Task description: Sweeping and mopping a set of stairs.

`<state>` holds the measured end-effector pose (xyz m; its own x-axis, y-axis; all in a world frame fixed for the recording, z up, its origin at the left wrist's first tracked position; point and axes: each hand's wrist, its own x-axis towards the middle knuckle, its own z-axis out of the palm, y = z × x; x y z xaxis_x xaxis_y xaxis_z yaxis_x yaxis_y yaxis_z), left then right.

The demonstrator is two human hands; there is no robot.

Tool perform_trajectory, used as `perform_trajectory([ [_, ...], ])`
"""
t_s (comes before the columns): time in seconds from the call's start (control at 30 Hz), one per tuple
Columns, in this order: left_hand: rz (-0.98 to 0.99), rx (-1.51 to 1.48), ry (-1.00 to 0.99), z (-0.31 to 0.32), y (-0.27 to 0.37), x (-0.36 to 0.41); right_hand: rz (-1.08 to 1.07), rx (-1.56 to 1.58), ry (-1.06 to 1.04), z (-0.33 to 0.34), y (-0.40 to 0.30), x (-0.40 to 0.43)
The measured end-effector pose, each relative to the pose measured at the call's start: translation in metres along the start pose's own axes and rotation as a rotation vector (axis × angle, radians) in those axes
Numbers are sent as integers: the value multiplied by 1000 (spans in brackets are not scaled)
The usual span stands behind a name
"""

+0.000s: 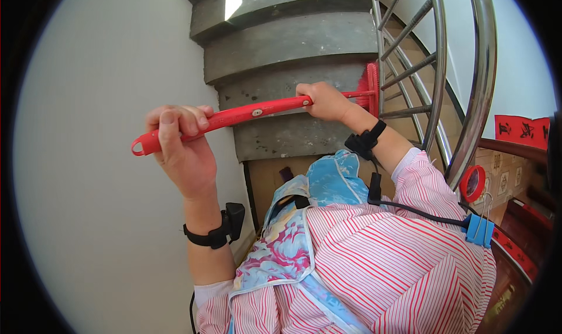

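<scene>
A red broom handle (pixel 237 116) stretches across the view, tilted slightly up to the right. Close to its looped end, my left hand (pixel 184 145) is wrapped around it. My right hand (pixel 326 100) grips the handle further along, nearer the head. The broom head (pixel 372 90), with pink-red bristles facing left, lies at the right end of a grey concrete stair step (pixel 272 84), beside the metal railing (pixel 434 70). My right hand hides part of the handle.
More grey steps (pixel 285 31) rise at the top, with a bright light patch (pixel 233 1) on one. A pale wall (pixel 109 158) bounds the left. To the right, beyond the railing, are a red round object (pixel 473 183) and red paper (pixel 521 131) bearing writing.
</scene>
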<state>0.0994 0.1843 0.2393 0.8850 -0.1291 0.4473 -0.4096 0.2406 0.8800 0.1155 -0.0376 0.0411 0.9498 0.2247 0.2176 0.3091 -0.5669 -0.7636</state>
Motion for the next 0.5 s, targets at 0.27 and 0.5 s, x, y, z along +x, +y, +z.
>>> perform_trajectory([
  [0.27,-10,-23,50,-9,11,1,-25,-77,111,5,-13,-8],
  [0.5,98,-2,-66,-26,51,-24,-76,38,9,13,-54,-5],
])
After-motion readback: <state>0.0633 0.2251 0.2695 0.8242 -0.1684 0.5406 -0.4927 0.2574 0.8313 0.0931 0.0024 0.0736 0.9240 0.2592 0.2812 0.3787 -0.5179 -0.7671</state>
